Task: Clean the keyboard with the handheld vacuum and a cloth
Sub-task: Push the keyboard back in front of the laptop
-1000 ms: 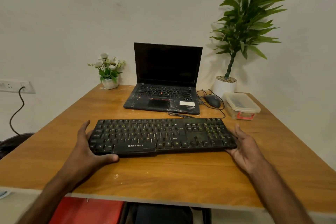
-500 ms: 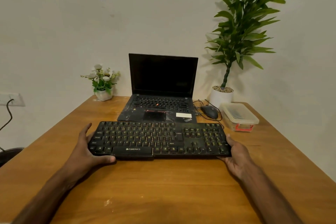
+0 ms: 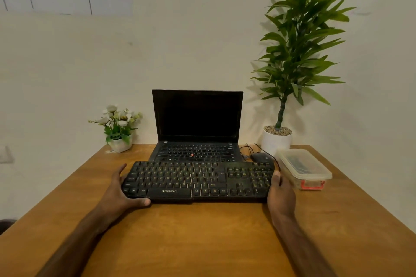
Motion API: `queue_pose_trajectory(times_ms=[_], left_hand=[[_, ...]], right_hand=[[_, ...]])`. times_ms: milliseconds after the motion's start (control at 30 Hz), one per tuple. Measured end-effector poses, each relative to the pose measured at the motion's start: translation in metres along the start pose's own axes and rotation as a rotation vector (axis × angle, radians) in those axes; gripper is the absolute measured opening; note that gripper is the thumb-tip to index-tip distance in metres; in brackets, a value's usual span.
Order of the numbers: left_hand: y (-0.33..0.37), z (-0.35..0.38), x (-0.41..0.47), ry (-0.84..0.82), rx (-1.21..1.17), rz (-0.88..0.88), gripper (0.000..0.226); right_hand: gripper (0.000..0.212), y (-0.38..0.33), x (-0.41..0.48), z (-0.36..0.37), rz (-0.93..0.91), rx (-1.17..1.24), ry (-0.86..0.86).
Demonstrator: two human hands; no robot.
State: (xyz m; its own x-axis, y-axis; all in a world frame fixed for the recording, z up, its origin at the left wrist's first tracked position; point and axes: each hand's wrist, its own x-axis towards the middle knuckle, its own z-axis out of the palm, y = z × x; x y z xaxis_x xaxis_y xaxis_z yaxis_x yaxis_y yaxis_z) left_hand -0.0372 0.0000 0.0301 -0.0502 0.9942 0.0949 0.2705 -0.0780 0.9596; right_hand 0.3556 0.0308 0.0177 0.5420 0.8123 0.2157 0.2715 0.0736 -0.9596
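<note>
My left hand (image 3: 119, 189) and right hand (image 3: 280, 193) grip the keyboard (image 3: 198, 182) ends, it's now shoved back toward the laptop (image 3: 197, 132) (no vacuum in sight), so still prep.

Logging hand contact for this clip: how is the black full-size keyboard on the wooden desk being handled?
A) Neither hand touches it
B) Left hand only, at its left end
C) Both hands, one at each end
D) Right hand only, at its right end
C: the left hand grips the left end of the black full-size keyboard, thumb along its front edge, while the right hand holds the right end.
</note>
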Motion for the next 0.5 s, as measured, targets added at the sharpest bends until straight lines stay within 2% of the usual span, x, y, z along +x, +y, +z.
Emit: queue_pose_trajectory(times_ms=[200, 333, 500], left_hand=[[-0.008, -0.003, 0.031, -0.005, 0.03, -0.03, 0.163], [-0.014, -0.006, 0.04, -0.007, 0.052, -0.033, 0.162], [-0.019, -0.007, 0.036, 0.016, 0.084, -0.011, 0.157]], right_hand=[[0.06, 0.011, 0.02, 0.02, -0.068, -0.214, 0.051], [0.086, 0.02, 0.023, 0.027, -0.092, -0.32, 0.069], [0.079, 0.015, 0.011, 0.022, -0.119, -0.455, 0.062]])
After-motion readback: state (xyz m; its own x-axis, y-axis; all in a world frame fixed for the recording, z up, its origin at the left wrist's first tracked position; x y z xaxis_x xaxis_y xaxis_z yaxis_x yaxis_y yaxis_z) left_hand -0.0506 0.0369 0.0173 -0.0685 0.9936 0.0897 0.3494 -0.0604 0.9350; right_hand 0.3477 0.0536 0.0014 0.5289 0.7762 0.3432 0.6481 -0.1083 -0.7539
